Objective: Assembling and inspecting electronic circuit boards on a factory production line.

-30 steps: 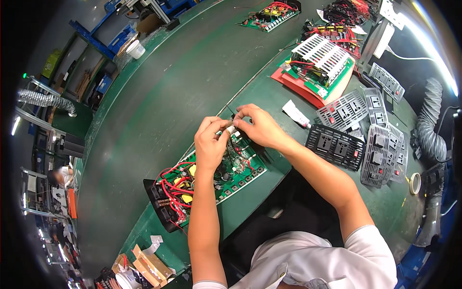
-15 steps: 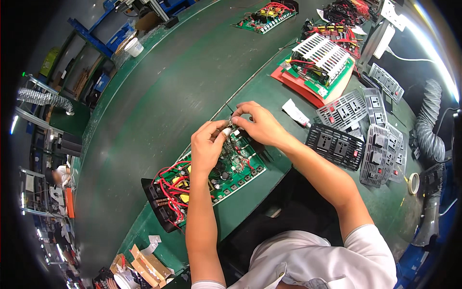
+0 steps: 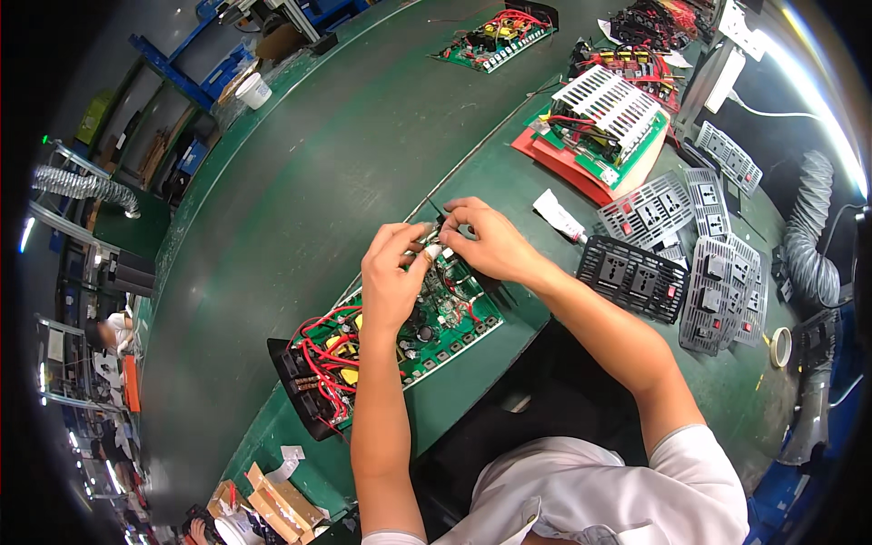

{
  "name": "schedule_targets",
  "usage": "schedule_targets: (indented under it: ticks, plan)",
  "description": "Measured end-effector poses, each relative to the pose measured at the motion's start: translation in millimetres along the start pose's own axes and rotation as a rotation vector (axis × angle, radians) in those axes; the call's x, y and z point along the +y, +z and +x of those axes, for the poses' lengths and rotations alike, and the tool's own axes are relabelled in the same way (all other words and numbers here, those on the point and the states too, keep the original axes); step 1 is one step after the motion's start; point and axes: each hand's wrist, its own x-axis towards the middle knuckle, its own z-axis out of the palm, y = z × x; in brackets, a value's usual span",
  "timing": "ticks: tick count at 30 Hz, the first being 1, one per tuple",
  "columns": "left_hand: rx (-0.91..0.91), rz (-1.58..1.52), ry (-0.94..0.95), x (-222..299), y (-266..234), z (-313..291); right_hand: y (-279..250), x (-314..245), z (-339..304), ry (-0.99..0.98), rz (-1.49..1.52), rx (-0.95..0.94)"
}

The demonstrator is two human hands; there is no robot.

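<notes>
A green circuit board (image 3: pixel 445 313) lies on the bench in front of me, with red wires, yellow-wrapped parts and a black end panel (image 3: pixel 304 386) at its near left. Over the board's far right end both hands meet with bent fingers. My left hand (image 3: pixel 392 272) is closed, thumb and forefinger pinched, with white on its thumb. Beside it my right hand (image 3: pixel 486 238) is closed too, its fingertips nearly touching the left ones. What they pinch is small and hidden by the fingers. Thin dark leads stick out near the right fingertips.
To the right lie a white tube (image 3: pixel 559 216), several grey socket panels (image 3: pixel 645 209), a black socket panel (image 3: pixel 631 277) and a tape roll (image 3: pixel 780 347). A board with a white slotted cover (image 3: pixel 609 104) sits on a red piece beyond. Another wired board (image 3: pixel 500 38) lies at the far edge.
My right fingers have shifted slightly down and curled closer to the left ones. My left hand has barely moved. The far wired board has slid a little nearer and leftward.
</notes>
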Motion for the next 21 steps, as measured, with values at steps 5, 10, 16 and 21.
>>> schedule_targets:
  ticks: [5, 10, 16, 21]
  plan:
    - [-0.041, 0.196, 0.110, -1.7, -0.7, 4.2, 1.0, 3.8, 0.9, 0.003, -0.028, -0.005]
    - [0.020, 0.172, -0.027, -14.7, -2.8, 13.9, 5.1, 1.9, -1.2, 0.070, 0.071, 0.073]
    - [-0.014, 0.193, -0.228, -37.0, 6.1, 15.2, 4.5, 10.6, -2.7, 0.104, -0.024, -0.102]
    - [-0.027, 0.235, -0.218, -41.5, 12.0, 19.5, 3.1, 0.7, -2.8, 0.130, 0.026, -0.114]
